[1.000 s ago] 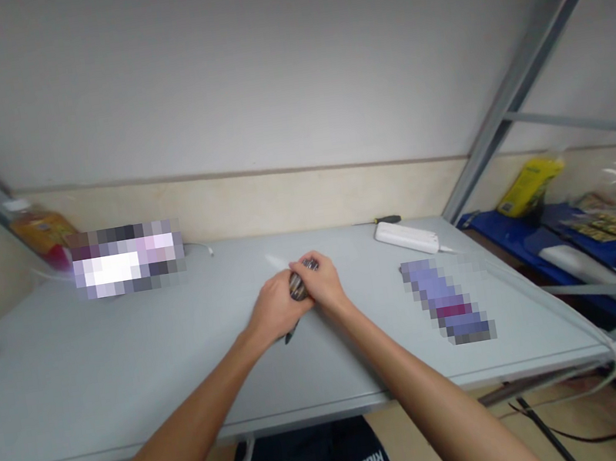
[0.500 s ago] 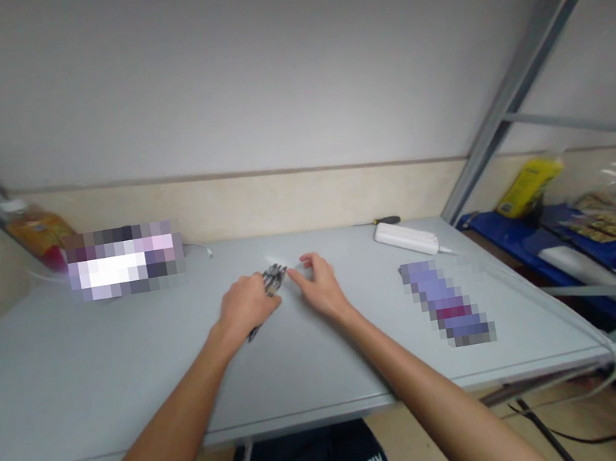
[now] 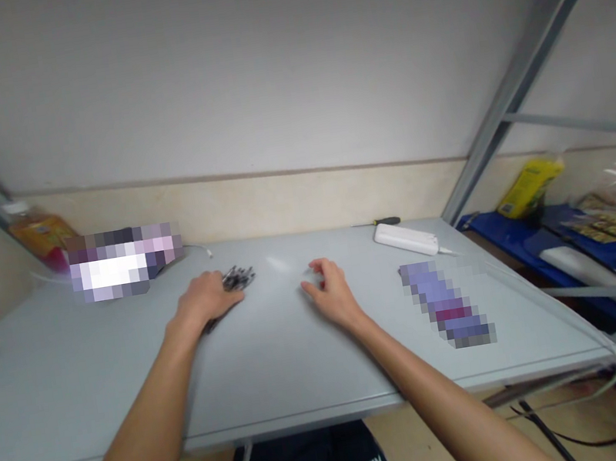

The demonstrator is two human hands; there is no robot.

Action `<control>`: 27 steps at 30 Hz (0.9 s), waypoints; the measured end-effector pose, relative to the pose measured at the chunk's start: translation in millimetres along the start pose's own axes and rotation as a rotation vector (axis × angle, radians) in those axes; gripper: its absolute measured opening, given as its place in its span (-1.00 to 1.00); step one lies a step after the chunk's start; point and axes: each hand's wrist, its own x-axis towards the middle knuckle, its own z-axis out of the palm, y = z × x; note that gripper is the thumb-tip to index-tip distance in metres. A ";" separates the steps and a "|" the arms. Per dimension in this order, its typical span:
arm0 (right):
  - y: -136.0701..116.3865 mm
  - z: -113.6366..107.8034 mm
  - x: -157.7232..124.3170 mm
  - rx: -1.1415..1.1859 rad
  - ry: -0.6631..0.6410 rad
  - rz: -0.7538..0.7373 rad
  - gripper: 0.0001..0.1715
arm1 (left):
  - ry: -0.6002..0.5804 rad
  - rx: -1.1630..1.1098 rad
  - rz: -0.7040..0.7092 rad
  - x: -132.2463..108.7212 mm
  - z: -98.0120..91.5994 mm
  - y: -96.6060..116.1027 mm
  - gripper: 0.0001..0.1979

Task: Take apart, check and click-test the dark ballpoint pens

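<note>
A bundle of dark and silvery pens point(image 3: 239, 276) is gripped in my left hand point(image 3: 204, 300), low over the left-middle part of the grey desk point(image 3: 282, 359). Their tips fan out past my thumb and fingers, while the other ends poke out below my palm. My right hand point(image 3: 331, 295) rests to the right with nothing in it, its thumb and curled fingers apart. Bare desk surface separates the two hands.
Along the back right lie a screwdriver point(image 3: 387, 221) and a white power strip point(image 3: 406, 238). A blurred-out purple item point(image 3: 442, 303) sits nearer. At the back left stand a bottle point(image 3: 42, 230) and another blurred-out object point(image 3: 121, 268). Metal posts flank the desk.
My left hand has moved left with the pens, away from my right hand. The right hand has shifted slightly right and nearer to me, its fingers still apart.
</note>
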 end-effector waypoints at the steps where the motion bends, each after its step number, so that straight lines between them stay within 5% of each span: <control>1: 0.1 0.1 -0.1 0.000 0.000 0.002 -0.61 | 0.009 -0.005 0.000 0.4 1.1 0.0 -0.40; 13: -9.6 2.6 -6.4 -0.164 -0.053 -0.130 -0.62 | -0.046 -0.107 -0.109 -18.0 1.7 23.0 -0.06; 19: -13.1 3.1 -9.6 -0.259 -0.081 -0.172 -0.59 | -0.052 -0.106 -0.083 -16.6 3.4 16.9 0.01; 27: -33.8 10.5 -18.8 -0.399 -0.278 -0.384 -0.50 | 0.063 -0.138 -0.038 -0.3 11.3 -1.7 -0.17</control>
